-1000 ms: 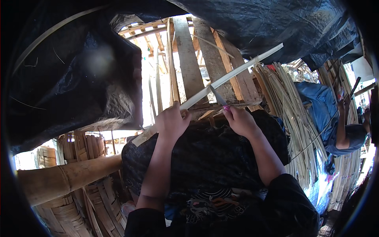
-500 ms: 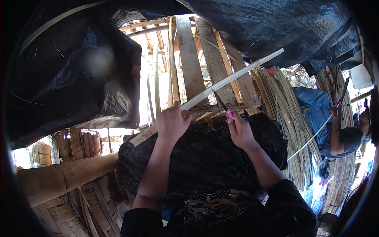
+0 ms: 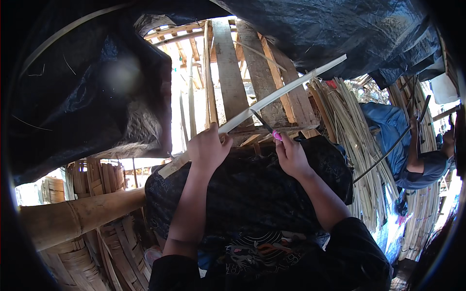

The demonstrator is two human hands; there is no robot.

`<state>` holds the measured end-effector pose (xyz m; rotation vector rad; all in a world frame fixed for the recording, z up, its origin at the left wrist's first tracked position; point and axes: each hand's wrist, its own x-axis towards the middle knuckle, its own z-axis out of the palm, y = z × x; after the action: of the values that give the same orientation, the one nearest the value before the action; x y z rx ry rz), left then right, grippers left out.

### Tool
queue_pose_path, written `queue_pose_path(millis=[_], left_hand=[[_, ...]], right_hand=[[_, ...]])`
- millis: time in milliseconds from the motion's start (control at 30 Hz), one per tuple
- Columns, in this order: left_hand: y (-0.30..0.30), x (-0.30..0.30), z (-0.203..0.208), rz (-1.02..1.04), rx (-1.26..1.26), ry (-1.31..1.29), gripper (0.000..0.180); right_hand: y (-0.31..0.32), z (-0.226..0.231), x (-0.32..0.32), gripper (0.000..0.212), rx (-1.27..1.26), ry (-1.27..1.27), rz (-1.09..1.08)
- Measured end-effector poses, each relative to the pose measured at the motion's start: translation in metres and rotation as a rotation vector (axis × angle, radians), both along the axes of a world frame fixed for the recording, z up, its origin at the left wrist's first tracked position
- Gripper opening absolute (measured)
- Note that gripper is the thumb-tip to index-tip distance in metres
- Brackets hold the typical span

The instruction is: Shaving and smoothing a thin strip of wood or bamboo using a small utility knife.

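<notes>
The knife (image 3: 263,121) has been brought to the strip (image 3: 291,87), seemingly touching. Presumably for steadiness, the strip is gripped by the left hand (image 3: 208,151), the knife by the right hand (image 3: 292,156)

pale strip (image 3: 289,88) | long, narrow, straight; slants from lower left up to upper right | knife (image 3: 263,121) | dark blade, pink handle; tilted, tip up-left at the strip's lower edge

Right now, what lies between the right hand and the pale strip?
The head view shows a knife blade, tip at the pale strip, pink handle in the right hand.
</notes>
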<state>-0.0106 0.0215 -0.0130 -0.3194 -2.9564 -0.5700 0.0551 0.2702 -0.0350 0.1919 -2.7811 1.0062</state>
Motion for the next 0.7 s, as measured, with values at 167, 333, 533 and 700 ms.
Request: queue_pose_path(millis=[167,333,533,700], left_hand=[[-0.0005,-0.0003,-0.0021,-0.004,0.006,-0.006,0.027],[0.0005,0.0003,0.002,-0.003,0.007,-0.004,0.026],[0.0007,0.0004,0.0047,0.024,0.035,-0.094,0.026],[0.0003,0.0,0.0032,0.025,0.033,-0.089,0.025]], right_hand=[[-0.0016,0.0009,0.0004,0.011,-0.023,0.023,0.017],[-0.0018,0.0025,-0.0002,0.011,-0.062,-0.002,0.024],[-0.0013,0.0011,-0.0004,0.011,-0.046,-0.011,0.025],[-0.0012,0.0016,-0.0011,0.011,-0.042,-0.003,0.022]])
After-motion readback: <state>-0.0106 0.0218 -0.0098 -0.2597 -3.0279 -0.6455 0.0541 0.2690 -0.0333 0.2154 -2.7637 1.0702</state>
